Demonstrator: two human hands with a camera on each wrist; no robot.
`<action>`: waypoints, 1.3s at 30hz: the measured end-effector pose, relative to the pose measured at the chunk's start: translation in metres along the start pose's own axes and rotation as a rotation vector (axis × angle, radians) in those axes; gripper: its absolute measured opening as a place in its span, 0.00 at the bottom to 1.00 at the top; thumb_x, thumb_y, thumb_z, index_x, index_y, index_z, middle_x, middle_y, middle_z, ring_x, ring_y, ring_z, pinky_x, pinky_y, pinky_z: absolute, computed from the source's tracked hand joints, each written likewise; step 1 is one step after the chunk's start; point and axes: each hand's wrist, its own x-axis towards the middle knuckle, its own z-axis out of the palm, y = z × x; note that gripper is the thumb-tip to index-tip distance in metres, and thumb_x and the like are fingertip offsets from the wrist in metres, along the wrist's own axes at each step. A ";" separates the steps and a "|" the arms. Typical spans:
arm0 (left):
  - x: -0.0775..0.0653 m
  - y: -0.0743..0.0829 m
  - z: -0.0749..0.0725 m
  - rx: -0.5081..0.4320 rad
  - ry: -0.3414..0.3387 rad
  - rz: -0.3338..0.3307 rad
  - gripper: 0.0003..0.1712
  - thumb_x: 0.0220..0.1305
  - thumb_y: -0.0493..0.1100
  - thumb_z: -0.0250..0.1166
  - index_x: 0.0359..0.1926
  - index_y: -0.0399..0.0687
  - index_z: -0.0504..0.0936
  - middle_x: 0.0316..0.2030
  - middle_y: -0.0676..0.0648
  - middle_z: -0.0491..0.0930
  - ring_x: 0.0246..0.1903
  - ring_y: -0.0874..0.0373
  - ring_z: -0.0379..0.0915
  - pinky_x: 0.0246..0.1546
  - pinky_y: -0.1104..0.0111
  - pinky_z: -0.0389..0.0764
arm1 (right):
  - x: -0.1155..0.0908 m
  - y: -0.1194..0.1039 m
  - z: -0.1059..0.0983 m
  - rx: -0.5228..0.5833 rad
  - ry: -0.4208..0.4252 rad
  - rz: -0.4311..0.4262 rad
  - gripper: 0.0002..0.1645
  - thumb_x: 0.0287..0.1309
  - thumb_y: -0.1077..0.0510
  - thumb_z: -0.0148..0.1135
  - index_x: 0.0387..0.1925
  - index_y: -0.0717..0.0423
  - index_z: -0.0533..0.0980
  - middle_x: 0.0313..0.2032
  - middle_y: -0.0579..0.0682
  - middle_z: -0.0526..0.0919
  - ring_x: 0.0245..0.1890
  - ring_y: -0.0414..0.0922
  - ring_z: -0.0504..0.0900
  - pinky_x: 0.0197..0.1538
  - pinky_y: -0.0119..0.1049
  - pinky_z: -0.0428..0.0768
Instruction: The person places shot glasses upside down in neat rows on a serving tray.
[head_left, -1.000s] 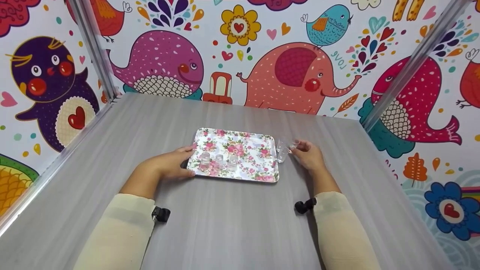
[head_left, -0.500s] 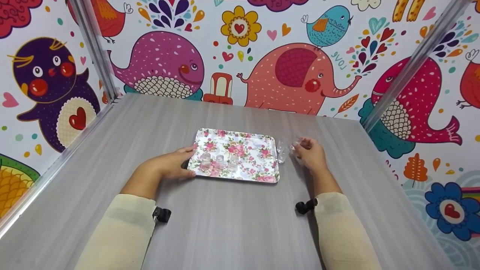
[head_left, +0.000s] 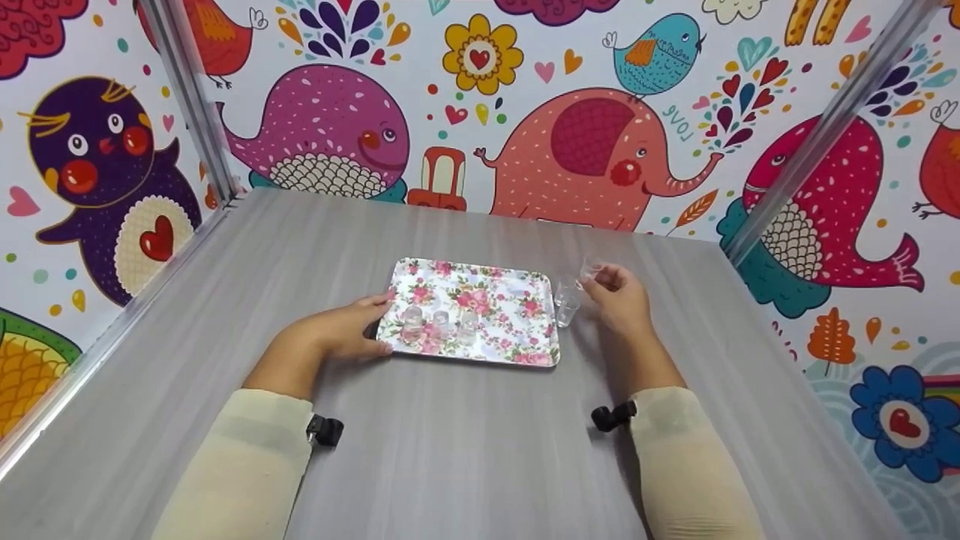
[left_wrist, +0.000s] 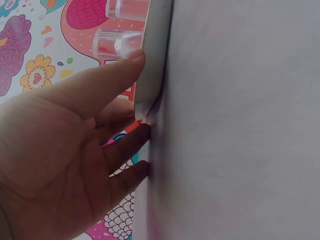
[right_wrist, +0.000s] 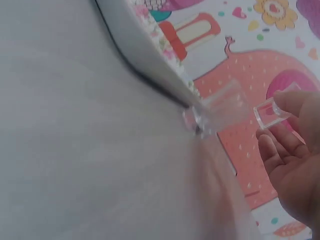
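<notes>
A white tray [head_left: 517,300] with pink flowers lies on the table, bearing three small clear cups [head_left: 441,325] near its front left. My left hand [head_left: 351,327] holds the tray by its front left corner; in the left wrist view the thumb [left_wrist: 107,82] lies along the tray's side, while lower fingers reach down to the table. Off the tray's right edge stand more clear cups [head_left: 568,309], overlapping and hard to tell apart. My right hand [head_left: 621,301] pinches a clear cup [right_wrist: 270,112] between thumb and fingers, a little above and behind those cups.
The grey wood-grain table [head_left: 450,450] spreads in front of and around the tray. Walls printed with cartoon animals [head_left: 585,165] close off the back and sides, with metal posts [head_left: 191,97] at the corners.
My right hand has lifted slightly up and back with the cup, drawing it apart from the cups beside the tray. The left hand and tray have stayed put.
</notes>
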 end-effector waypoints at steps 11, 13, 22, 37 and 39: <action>-0.002 0.001 -0.001 -0.004 -0.001 0.005 0.52 0.74 0.55 0.69 0.85 0.38 0.52 0.88 0.46 0.43 0.86 0.38 0.41 0.85 0.41 0.51 | -0.020 -0.027 0.021 0.092 -0.076 -0.130 0.22 0.68 0.50 0.74 0.58 0.55 0.80 0.49 0.52 0.84 0.51 0.45 0.83 0.51 0.24 0.85; -0.001 0.001 -0.001 -0.005 -0.001 0.007 0.52 0.74 0.54 0.69 0.85 0.38 0.52 0.88 0.45 0.43 0.86 0.37 0.41 0.85 0.41 0.51 | -0.024 -0.031 0.025 0.082 -0.108 -0.134 0.23 0.67 0.49 0.75 0.57 0.54 0.80 0.50 0.52 0.85 0.52 0.46 0.84 0.52 0.25 0.85; -0.002 0.002 -0.001 -0.015 0.000 0.010 0.52 0.74 0.53 0.69 0.85 0.37 0.52 0.88 0.44 0.43 0.86 0.36 0.41 0.85 0.41 0.50 | -0.042 -0.048 0.037 0.063 -0.234 -0.207 0.22 0.66 0.47 0.76 0.56 0.51 0.82 0.51 0.53 0.87 0.52 0.48 0.86 0.54 0.30 0.87; -0.002 0.000 0.000 -0.013 0.008 0.014 0.52 0.74 0.54 0.69 0.85 0.38 0.53 0.88 0.46 0.44 0.86 0.37 0.41 0.85 0.41 0.50 | -0.058 -0.056 0.058 0.115 -0.408 -0.273 0.19 0.71 0.55 0.70 0.59 0.52 0.77 0.48 0.56 0.90 0.46 0.49 0.89 0.53 0.44 0.90; -0.001 0.000 0.000 -0.013 0.008 0.015 0.52 0.74 0.54 0.69 0.85 0.38 0.53 0.88 0.46 0.44 0.86 0.37 0.41 0.85 0.41 0.50 | -0.059 -0.055 0.060 0.122 -0.420 -0.268 0.20 0.71 0.55 0.70 0.59 0.52 0.76 0.48 0.56 0.90 0.47 0.50 0.89 0.51 0.41 0.90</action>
